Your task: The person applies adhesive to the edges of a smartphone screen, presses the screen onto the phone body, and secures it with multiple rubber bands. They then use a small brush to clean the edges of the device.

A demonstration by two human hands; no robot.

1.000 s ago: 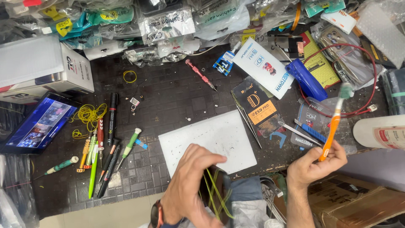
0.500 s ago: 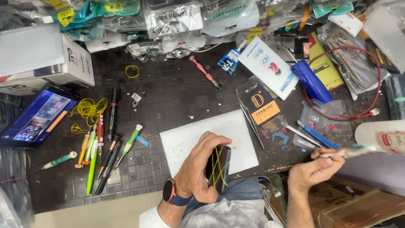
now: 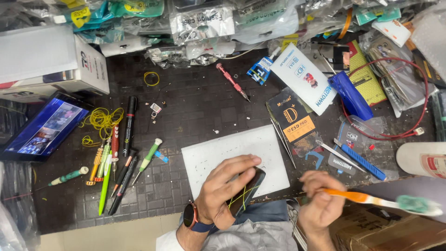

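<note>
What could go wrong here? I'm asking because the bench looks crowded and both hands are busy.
The left hand holds a dark phone wrapped in yellow rubber bands at the bench edge, over the lap; it might slip and fall. The right hand holds an orange toothbrush whose head points toward the white bottle; a swing could knock it.

Phone repair bench, pretty obvious: screwdrivers [image 3: 121, 173] lined up, tweezers [image 3: 283, 143], bagged phone cases [image 3: 202, 24] piled at back, rubber bands [image 3: 103, 119], dark work mat [image 3: 195, 107].
</note>
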